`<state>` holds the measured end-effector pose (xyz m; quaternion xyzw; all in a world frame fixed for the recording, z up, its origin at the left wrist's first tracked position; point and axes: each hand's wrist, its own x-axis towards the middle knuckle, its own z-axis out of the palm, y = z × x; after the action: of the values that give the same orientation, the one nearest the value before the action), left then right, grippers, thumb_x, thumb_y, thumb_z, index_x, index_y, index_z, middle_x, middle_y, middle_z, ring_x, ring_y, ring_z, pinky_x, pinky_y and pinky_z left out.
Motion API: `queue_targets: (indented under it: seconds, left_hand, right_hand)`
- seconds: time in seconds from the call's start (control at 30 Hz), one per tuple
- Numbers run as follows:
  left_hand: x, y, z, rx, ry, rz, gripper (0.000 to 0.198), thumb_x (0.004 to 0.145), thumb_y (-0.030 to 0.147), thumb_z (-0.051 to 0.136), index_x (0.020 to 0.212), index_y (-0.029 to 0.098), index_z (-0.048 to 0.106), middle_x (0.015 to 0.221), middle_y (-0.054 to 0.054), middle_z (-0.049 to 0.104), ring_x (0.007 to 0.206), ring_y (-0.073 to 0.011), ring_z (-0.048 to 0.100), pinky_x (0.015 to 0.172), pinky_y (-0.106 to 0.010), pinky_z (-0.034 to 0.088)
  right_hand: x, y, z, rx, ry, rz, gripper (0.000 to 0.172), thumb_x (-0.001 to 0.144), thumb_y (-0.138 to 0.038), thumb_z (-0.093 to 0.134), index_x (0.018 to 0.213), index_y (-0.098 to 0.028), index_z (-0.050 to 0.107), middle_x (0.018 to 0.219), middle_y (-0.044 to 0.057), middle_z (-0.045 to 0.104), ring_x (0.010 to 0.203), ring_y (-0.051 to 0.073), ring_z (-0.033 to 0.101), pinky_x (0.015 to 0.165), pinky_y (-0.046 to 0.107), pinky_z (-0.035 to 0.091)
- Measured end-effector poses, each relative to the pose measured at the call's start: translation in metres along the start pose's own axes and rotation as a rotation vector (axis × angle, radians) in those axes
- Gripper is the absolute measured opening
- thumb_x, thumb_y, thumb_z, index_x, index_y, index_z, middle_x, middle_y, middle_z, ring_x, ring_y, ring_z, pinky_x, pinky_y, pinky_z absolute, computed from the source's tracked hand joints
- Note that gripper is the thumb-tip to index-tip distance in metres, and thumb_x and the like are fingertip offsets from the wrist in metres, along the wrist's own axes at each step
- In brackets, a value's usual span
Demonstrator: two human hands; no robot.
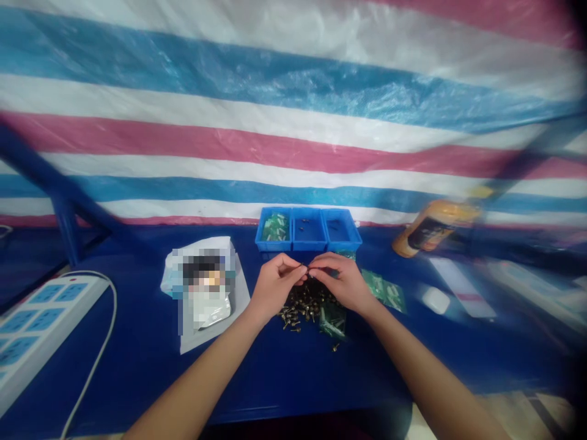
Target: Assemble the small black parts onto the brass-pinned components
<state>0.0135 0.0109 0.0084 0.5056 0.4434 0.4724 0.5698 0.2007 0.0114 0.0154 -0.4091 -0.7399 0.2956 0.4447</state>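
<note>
My left hand [276, 286] and my right hand [343, 282] meet above the middle of the blue table, thumbs and fingertips pinched close together. Something tiny may be between the fingertips, too small to make out. Beneath them lies a heap of small brass-coloured metal parts [293, 313] that look like screws, partly hidden by the hands. A small green plastic bag [333, 321] with pale pieces rests by the heap, near my right wrist. One loose metal part [335, 348] lies closer to the table's front edge.
Behind my hands stands a blue three-compartment tray [309, 247], with green bags in its left section and a few small parts in the others. More green bags [384, 289], a white case [435, 300] and a tilted bottle [428, 229] are right; white packaging [190, 342] and a power strip [89, 302] left.
</note>
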Motion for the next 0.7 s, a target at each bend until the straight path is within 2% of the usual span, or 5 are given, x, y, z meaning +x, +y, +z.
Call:
queue_targets:
  seconds: [0.23,0.53,0.7]
  left_hand:
    - [0.0005,-0.0025,0.0003,0.018,-0.043,-0.023,0.027,0.077,0.035,0.077,0.08,0.016,0.058,0.08,-0.005,0.074,0.08,-0.0181,0.072,0.073,-0.028,0.056]
    - [0.0007,-0.0044,-0.0009,0.019,-0.085,-0.084,0.028,0.076,0.035,0.078,0.08,0.016,0.058,0.08,-0.005,0.075,0.082,-0.0193,0.073,0.075,-0.031,0.057]
    - [0.0008,-0.0027,-0.0009,0.024,-0.088,-0.075,0.029,0.075,0.035,0.08,0.077,0.016,0.058,0.076,-0.004,0.075,0.075,-0.0166,0.073,0.075,-0.03,0.057]
  right_hand:
    - [-0.0026,0.0022,0.0025,-0.158,0.04,-0.119,0.011,0.092,-0.02,0.062,0.091,-0.024,0.073,0.095,0.005,0.071,0.087,0.019,0.067,0.081,0.033,0.052]
    - [-0.0032,0.0045,0.0032,-0.205,0.022,-0.158,0.014,0.091,-0.017,0.061,0.093,-0.023,0.073,0.096,0.005,0.072,0.087,0.019,0.067,0.081,0.033,0.053]
    - [-0.002,0.0023,-0.0017,-0.183,-0.02,-0.19,0.013,0.092,-0.018,0.062,0.092,-0.023,0.074,0.096,0.005,0.073,0.087,0.019,0.067,0.082,0.033,0.052]
